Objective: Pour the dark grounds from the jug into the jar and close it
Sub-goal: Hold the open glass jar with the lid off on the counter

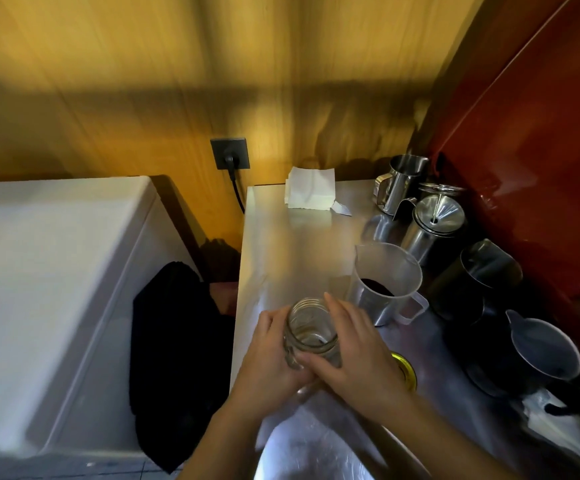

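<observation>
An open glass jar (311,329) stands upright on the steel counter (281,244), lidless and almost empty. My left hand (268,362) wraps its left side and my right hand (354,355) wraps its right side, thumbs meeting at the front. Just behind and to the right stands a clear plastic measuring jug (385,282) with dark grounds at its bottom, handle pointing right. A gold-coloured lid (404,370) lies flat on the counter, partly hidden under my right wrist.
Steel pitchers (403,178), a French press (434,226), a dark pitcher (479,278) and a grey jug (545,348) crowd the right side by the red wall. Folded white paper (311,194) lies at the back. A white appliance (49,289) stands left of the counter edge.
</observation>
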The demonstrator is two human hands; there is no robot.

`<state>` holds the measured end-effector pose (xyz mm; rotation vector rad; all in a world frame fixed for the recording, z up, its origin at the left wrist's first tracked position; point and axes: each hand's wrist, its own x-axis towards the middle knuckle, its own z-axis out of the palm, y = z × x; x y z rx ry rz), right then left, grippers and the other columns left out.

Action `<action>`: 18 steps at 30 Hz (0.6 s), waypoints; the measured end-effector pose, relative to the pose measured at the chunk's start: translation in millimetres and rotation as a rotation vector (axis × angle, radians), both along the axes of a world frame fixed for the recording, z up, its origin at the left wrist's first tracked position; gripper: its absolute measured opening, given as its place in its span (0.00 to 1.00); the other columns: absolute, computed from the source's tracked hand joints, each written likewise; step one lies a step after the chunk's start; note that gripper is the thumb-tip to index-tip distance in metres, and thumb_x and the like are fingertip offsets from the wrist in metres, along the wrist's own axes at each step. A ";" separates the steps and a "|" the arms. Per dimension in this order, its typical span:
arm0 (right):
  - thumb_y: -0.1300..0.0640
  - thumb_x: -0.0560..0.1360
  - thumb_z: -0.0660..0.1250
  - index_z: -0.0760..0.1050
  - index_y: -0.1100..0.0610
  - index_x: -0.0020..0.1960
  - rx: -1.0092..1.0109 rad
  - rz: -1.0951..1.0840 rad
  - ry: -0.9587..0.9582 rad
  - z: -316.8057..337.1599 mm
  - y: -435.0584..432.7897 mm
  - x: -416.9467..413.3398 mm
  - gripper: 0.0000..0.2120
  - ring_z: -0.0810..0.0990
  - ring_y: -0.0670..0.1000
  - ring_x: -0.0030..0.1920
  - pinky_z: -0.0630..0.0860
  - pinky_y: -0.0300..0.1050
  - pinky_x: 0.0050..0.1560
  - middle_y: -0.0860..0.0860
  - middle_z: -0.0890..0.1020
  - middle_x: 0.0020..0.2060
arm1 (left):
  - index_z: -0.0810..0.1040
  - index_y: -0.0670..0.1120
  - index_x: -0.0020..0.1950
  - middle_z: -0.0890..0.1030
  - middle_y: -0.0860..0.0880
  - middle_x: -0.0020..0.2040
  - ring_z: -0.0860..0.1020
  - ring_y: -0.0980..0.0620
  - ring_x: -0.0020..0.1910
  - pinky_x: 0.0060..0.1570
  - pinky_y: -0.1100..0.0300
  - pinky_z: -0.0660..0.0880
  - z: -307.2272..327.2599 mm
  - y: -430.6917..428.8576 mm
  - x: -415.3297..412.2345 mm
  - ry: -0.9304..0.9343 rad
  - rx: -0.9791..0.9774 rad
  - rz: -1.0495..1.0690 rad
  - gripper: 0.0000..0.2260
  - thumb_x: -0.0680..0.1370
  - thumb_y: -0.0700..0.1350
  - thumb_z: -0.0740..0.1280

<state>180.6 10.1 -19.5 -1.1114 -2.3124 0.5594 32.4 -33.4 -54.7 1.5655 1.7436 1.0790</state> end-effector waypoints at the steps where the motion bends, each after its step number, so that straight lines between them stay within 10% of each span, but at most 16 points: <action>1: 0.41 0.69 0.69 0.56 0.57 0.72 0.007 -0.014 -0.002 -0.6 -0.2 1.4 0.40 0.65 0.51 0.63 0.63 0.43 0.60 0.54 0.70 0.64 | 0.66 0.61 0.63 0.67 0.59 0.57 0.70 0.65 0.57 0.57 0.68 0.69 3.2 2.0 -3.8 -0.028 -0.011 -0.060 0.33 0.61 0.54 0.74; 12: 0.42 0.69 0.68 0.69 0.60 0.64 0.035 -0.116 0.097 6.3 -5.0 9.0 0.31 0.74 0.55 0.56 0.70 0.48 0.57 0.56 0.77 0.56 | 0.66 0.62 0.59 0.69 0.56 0.57 0.68 0.71 0.57 0.55 0.78 0.63 7.5 15.4 -14.6 -0.095 -0.004 -0.215 0.34 0.56 0.55 0.75; 18: 0.57 0.71 0.70 0.72 0.63 0.59 0.122 -0.535 0.390 6.6 8.1 34.3 0.19 0.68 0.47 0.55 0.71 0.57 0.55 0.60 0.76 0.54 | 0.68 0.62 0.59 0.71 0.58 0.57 0.69 0.71 0.57 0.53 0.80 0.63 4.6 15.3 -15.2 -0.104 0.011 -0.215 0.34 0.55 0.60 0.76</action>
